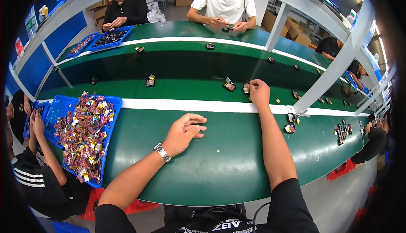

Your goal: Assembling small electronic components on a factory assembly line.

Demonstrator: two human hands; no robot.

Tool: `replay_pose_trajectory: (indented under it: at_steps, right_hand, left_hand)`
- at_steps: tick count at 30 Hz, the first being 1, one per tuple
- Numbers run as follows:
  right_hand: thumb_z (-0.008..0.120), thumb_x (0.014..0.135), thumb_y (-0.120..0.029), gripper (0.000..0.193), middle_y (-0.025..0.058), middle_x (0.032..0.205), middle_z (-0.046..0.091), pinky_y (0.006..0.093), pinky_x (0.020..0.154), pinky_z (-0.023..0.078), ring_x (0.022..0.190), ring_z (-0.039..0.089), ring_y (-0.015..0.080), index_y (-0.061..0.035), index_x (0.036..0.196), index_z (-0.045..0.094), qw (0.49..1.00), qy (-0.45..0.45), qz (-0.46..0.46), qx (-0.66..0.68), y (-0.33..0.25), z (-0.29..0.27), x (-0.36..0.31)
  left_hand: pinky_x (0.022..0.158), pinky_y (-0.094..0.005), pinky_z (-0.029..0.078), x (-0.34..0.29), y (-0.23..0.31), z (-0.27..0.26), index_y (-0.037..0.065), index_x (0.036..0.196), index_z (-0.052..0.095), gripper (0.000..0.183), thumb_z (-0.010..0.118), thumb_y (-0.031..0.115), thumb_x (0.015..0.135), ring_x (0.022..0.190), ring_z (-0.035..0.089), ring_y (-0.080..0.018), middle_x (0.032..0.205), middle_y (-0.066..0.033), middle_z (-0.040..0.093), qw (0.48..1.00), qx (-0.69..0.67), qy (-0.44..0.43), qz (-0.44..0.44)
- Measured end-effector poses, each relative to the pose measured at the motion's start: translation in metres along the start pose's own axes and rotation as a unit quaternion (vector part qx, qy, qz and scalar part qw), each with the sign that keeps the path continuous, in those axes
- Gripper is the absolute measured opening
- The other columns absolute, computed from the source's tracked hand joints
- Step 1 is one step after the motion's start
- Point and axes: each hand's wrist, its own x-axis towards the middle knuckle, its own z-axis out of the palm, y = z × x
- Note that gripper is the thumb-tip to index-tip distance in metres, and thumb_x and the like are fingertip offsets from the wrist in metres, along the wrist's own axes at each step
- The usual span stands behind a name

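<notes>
My right hand (259, 93) reaches over the white strip onto the conveyor belt. Its fingers pinch the edge of a small electronic part (246, 88) with a reddish board and a pale piece; the hand partly covers it. Just left of that lies a black casing (229, 86) with a yellow-and-white piece on it. My left hand (186, 134), with a metal watch on the wrist, hovers above the green near worktop (177, 178). Its fingers are apart and loosely bent, with nothing in them.
A blue tray (119, 106) heaped with small reddish circuit boards (84, 135) stands left. Casings (290, 128) lie right, by a grey frame post (313, 93). More black parts (342, 131) are clustered farther right. Two people work across the belt; another person (42, 169) sits at left.
</notes>
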Motion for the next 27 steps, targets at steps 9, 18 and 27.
replay_pose_trajectory:
  at_steps: [9,18,27]
  right_hand:
    - [0.082,0.074,-0.03,0.055,0.0052,0.1,0.07,0.0419,0.096,0.038,0.109,0.055,0.0265,-0.0068,0.12,0.064,0.973,-0.071,-0.158,-0.151,-0.041,0.011,-0.02]
    - [0.083,0.072,-0.015,0.05,0.0037,0.109,0.066,0.0399,0.097,0.045,0.109,0.052,0.0268,-0.0109,0.118,0.064,0.917,-0.255,-0.286,0.112,-0.103,-0.043,-0.099]
    - [0.075,0.078,-0.007,0.038,0.0072,0.11,0.064,0.04,0.091,0.05,0.107,0.057,0.0277,-0.0086,0.114,0.065,0.876,-0.269,-0.372,0.149,-0.125,-0.046,-0.144]
  left_hand:
    - [0.089,-0.0348,0.058,-0.001,0.003,-0.005,-0.002,0.123,0.053,0.027,0.053,0.002,0.096,0.109,0.065,-0.0235,0.126,-0.0175,0.061,1.0,0.005,-0.014,-0.009]
    - [0.082,-0.0349,0.055,0.001,0.013,-0.018,-0.002,0.127,0.052,0.042,0.039,0.033,0.107,0.096,0.065,-0.0191,0.116,-0.0152,0.064,0.99,-0.119,-0.005,-0.076]
    - [0.093,-0.0355,0.055,0.001,0.012,-0.018,-0.002,0.132,0.052,0.036,0.052,0.02,0.103,0.106,0.064,-0.0185,0.118,-0.0111,0.063,0.98,-0.132,-0.107,-0.105]
